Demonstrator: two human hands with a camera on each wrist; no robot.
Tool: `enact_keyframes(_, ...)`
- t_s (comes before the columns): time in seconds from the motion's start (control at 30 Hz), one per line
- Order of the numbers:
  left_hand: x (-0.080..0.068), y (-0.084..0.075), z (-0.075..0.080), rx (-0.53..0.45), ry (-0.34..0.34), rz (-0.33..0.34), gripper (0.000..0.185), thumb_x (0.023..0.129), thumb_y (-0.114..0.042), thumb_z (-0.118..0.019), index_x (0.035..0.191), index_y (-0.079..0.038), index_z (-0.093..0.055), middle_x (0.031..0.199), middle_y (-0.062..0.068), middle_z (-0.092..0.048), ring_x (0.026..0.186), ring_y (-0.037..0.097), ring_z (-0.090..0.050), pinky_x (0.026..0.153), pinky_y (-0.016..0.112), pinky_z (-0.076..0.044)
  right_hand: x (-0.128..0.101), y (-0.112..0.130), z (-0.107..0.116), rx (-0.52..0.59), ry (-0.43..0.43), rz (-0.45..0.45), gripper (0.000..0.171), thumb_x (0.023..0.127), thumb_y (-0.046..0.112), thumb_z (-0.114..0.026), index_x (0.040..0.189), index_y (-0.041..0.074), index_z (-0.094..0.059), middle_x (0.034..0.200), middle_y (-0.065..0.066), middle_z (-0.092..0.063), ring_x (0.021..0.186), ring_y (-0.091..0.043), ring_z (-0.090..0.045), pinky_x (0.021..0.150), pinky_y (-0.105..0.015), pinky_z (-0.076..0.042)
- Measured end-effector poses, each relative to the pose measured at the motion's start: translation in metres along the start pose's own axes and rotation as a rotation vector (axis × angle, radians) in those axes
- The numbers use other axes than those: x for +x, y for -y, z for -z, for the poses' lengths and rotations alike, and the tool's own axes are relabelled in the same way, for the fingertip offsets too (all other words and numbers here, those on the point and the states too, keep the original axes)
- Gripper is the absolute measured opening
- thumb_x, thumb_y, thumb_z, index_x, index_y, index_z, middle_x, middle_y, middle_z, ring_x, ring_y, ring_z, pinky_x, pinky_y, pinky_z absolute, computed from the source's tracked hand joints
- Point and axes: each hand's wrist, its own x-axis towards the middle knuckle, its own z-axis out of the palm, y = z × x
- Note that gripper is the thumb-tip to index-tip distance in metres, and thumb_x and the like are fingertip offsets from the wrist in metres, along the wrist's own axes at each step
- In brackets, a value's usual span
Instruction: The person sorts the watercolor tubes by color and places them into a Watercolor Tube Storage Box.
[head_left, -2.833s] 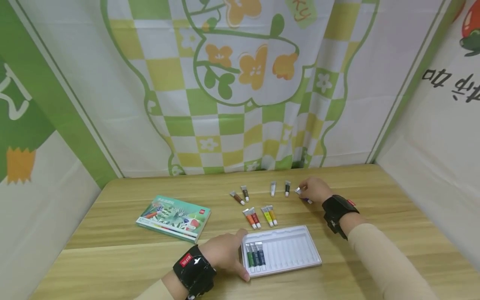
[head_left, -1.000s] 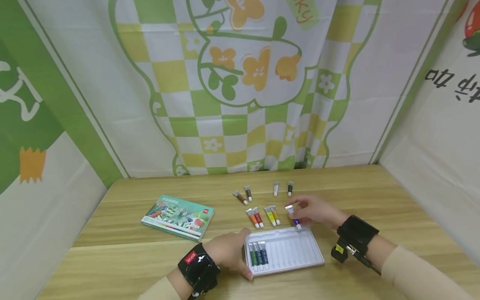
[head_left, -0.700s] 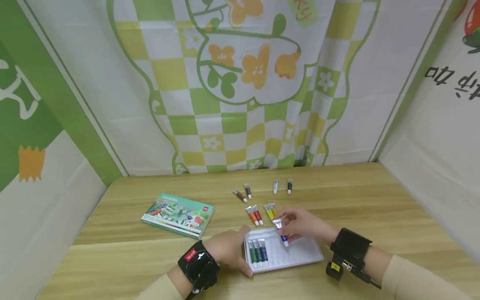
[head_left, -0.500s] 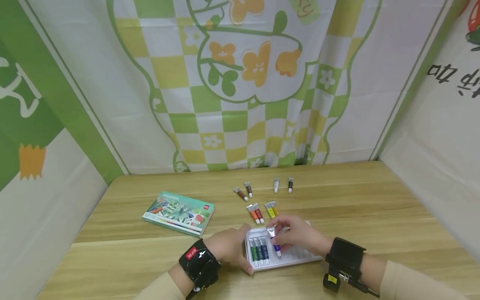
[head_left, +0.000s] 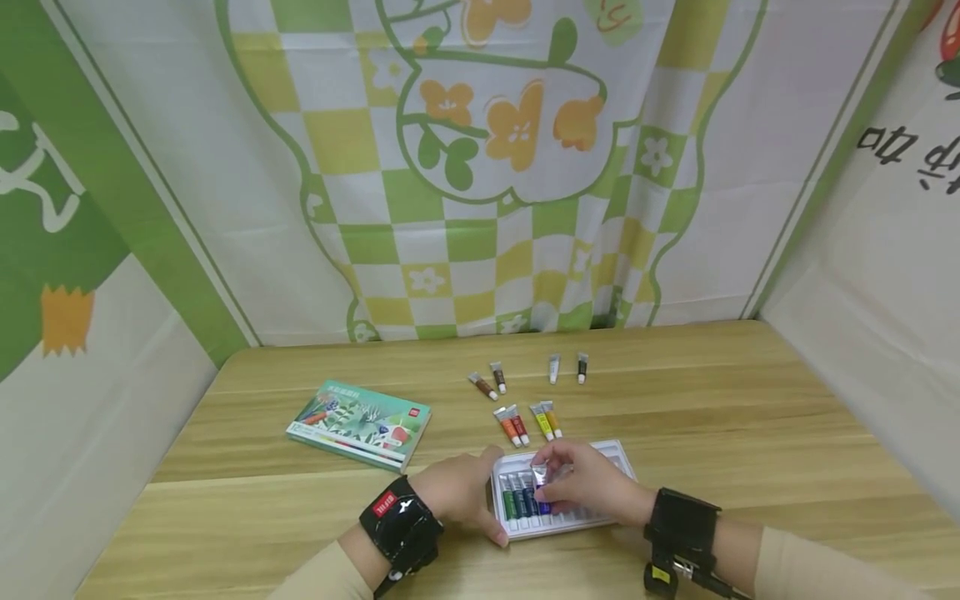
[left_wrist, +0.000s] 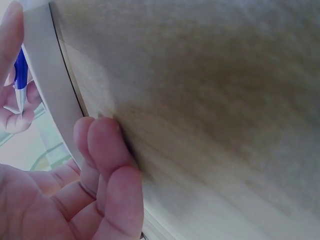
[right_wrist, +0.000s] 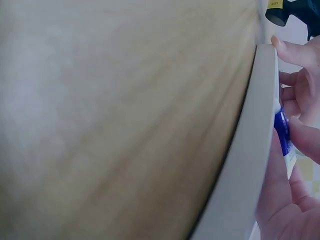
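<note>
A white ridged tray lies on the wooden table near the front edge. Three tubes, two green and one blue, fill its leftmost grooves. My right hand pinches a purple-blue paint tube and holds it low over the groove beside them. In the right wrist view the tube sits between my fingers just above the tray's rim. My left hand holds the tray's left edge, thumb at the far corner. Its curled fingers lie against the tray's rim.
Loose paint tubes lie beyond the tray in pairs: orange and red, yellow and orange, two brown, white and black. A green illustrated box lies to the left. Printed curtains close in three sides.
My right hand picked up the purple-blue tube at the back right, carried it towards me and lowered it into the tray beside the three tubes. The left hand stayed on the tray.
</note>
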Motion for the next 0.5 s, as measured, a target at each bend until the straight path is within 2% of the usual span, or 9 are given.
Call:
enact_keyframes(0.1, 0.0, 0.0, 0.0, -0.002, 0.003, 0.001, 0.104, 0.063, -0.04, -0.098, 0.144, -0.004, -0.046, 0.121, 0.024, -0.067, 0.104, 0.032, -0.067, 0.092, 0.044, -0.053, 0.0, 0.002, 0.001, -0.059, 0.002, 0.01, 0.035, 0.081, -0.006, -0.079, 0.11, -0.002, -0.062, 0.094, -0.009, -0.059, 0.076, -0.018, -0.064, 0.065, -0.036, -0.061)
enact_keyframes(0.33, 0.001, 0.0, 0.001, 0.002, 0.009, 0.009, 0.106, 0.064, -0.042, -0.098, 0.146, -0.004, -0.044, 0.124, 0.024, -0.066, 0.107, 0.034, -0.066, 0.094, 0.046, -0.053, 0.001, 0.009, 0.007, -0.356, 0.015, 0.075, 0.038, 0.078, 0.004, -0.086, 0.111, 0.003, -0.068, 0.089, -0.001, -0.064, 0.069, -0.014, -0.061, 0.06, -0.028, -0.053)
enact_keyframes(0.5, 0.002, 0.0, 0.0, 0.004, 0.019, 0.01, 0.105, 0.064, -0.043, -0.097, 0.147, -0.004, -0.044, 0.125, 0.023, -0.066, 0.108, 0.032, -0.066, 0.094, 0.046, -0.053, 0.001, 0.011, 0.008, -0.475, 0.032, 0.099, 0.039, 0.08, 0.01, -0.087, 0.115, 0.005, -0.07, 0.088, 0.002, -0.062, 0.072, -0.014, -0.057, 0.062, -0.027, -0.046)
